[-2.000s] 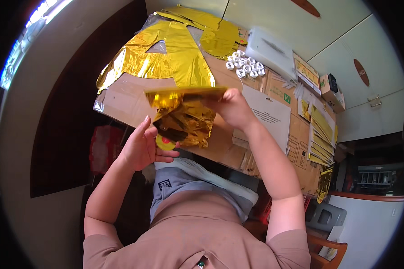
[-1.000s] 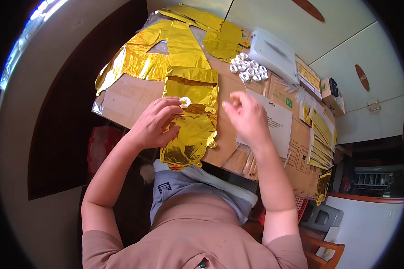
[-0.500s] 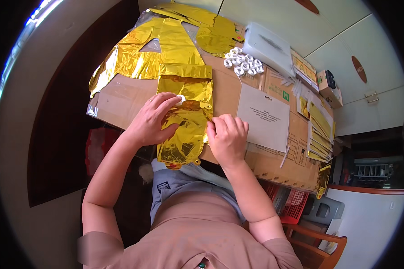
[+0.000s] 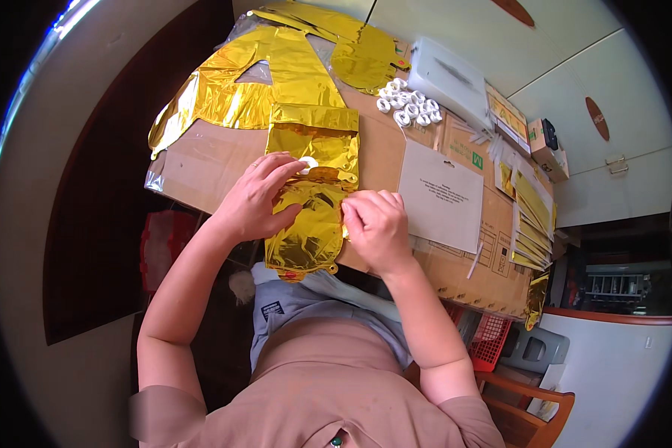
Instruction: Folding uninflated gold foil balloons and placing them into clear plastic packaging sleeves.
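A folded gold foil balloon (image 4: 310,213) lies lengthwise before me, its near end reaching the table's front edge. My left hand (image 4: 260,196) rests on its left side, fingers stretched out and thumb apart. A small white ribbon roll (image 4: 308,163) lies on the foil at those fingertips, partly covered by them. At the balloon's right edge my right hand (image 4: 377,226) is closed in a pinch on the foil. Beyond the fold, a wide spread-out part of gold foil (image 4: 235,101) extends to the far left.
Several white ribbon rolls (image 4: 409,104) sit beside a translucent plastic box (image 4: 448,78). A pale printed sheet (image 4: 442,196) lies on the cardboard (image 4: 455,276) to the right. Gold foil packets (image 4: 532,224) are stacked at the right edge; flat gold foil (image 4: 362,56) lies at the back.
My right hand has shifted slightly at the balloon's right edge, still pinched. More of the white ribbon roll shows beside my left fingertips.
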`<state>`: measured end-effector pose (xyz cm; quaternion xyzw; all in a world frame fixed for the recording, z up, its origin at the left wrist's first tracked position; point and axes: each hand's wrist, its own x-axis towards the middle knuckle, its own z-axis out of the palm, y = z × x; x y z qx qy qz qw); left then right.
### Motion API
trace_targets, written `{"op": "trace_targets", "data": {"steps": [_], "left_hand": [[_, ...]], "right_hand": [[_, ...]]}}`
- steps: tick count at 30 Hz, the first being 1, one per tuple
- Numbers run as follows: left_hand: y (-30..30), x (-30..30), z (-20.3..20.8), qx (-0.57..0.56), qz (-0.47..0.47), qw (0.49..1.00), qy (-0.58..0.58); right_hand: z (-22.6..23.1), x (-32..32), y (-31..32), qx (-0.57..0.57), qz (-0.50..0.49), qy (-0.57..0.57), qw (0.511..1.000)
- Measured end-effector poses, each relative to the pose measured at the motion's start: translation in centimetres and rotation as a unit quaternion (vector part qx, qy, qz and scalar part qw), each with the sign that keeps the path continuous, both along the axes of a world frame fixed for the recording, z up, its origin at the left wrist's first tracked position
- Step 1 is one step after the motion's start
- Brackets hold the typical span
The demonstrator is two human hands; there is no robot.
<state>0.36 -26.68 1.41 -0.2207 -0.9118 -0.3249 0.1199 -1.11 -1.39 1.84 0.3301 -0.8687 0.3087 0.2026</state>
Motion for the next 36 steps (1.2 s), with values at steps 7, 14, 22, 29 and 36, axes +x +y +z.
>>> {"op": "trace_targets", "data": {"steps": [7,14,22,29,36], "left_hand": [[-0.2,0.0,0.5,0.023,0.009,0.999,-0.033],[0.1,0.0,0.3,0.011,0.017,1.0,-0.021],[0.2,-0.1,0.2,0.002,0.021,1.0,-0.018],[-0.1,-0.3,0.5,0.013,-0.003,0.999,0.03],[1.1,-3.7,4.0,-0.089,-0.172,0.978,0.079]], "right_hand": [[1.1,-3.5,3.7,0.082,0.024,0.015,0.996],[-0.1,-3.6,3.3,0.153,0.069,0.073,0.983],[0.2,-3.1,3.4,0.143,0.093,0.03,0.985],[-0.2,-3.4,4.0,0.137,0.092,0.016,0.986],[-0.2,-3.5,4.1,0.137,0.087,0.003,0.987]]}}
